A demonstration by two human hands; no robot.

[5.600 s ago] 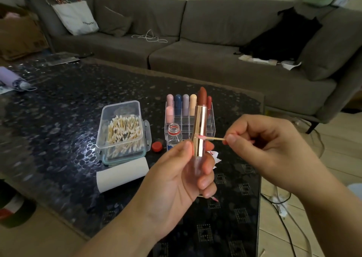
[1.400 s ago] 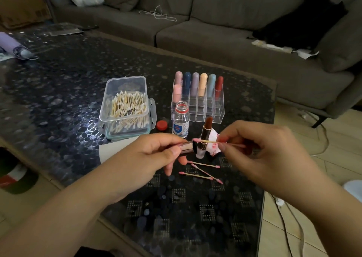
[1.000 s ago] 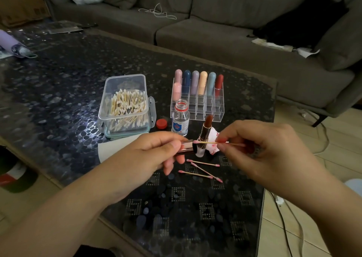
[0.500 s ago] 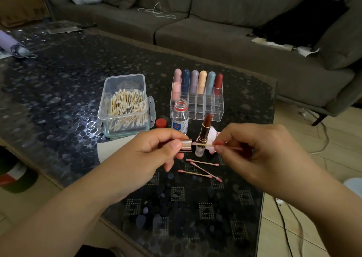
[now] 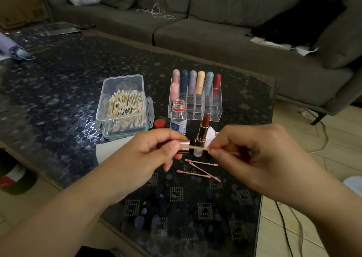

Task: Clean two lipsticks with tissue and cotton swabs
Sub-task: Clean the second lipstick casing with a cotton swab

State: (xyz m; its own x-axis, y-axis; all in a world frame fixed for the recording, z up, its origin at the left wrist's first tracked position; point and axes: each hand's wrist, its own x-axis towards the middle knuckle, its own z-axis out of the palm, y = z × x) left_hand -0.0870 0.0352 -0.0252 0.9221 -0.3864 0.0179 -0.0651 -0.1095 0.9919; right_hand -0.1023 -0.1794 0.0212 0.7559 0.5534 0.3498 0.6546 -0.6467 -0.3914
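My left hand point(image 5: 141, 158) holds a lipstick cap point(image 5: 185, 147) with a rose-gold rim on its side, open end facing right. In my right hand point(image 5: 254, 158) is a cotton swab point(image 5: 199, 149), pinched by its stick, with its tip inside the cap's mouth. The uncapped lipstick point(image 5: 203, 131), with a brown-red bullet, stands upright on the table just behind my hands. A stained white tissue point(image 5: 212, 134) lies crumpled beside it. Three used pink-tipped swabs point(image 5: 197, 169) lie on the table below my hands.
On the dark pebble-pattern table point(image 5: 58, 84) stand a clear box of cotton swabs point(image 5: 123, 107), an open small bottle point(image 5: 178, 117) with its red cap point(image 5: 159, 123) beside it, and a clear organizer point(image 5: 195, 100) holding several lipsticks. White paper point(image 5: 111, 149) lies under my left hand. A grey sofa point(image 5: 215, 31) stands behind.
The lipstick, earlier raised in my left hand, now stands on the table. My right hand has pushed the swab tip leftward into the cap's mouth.
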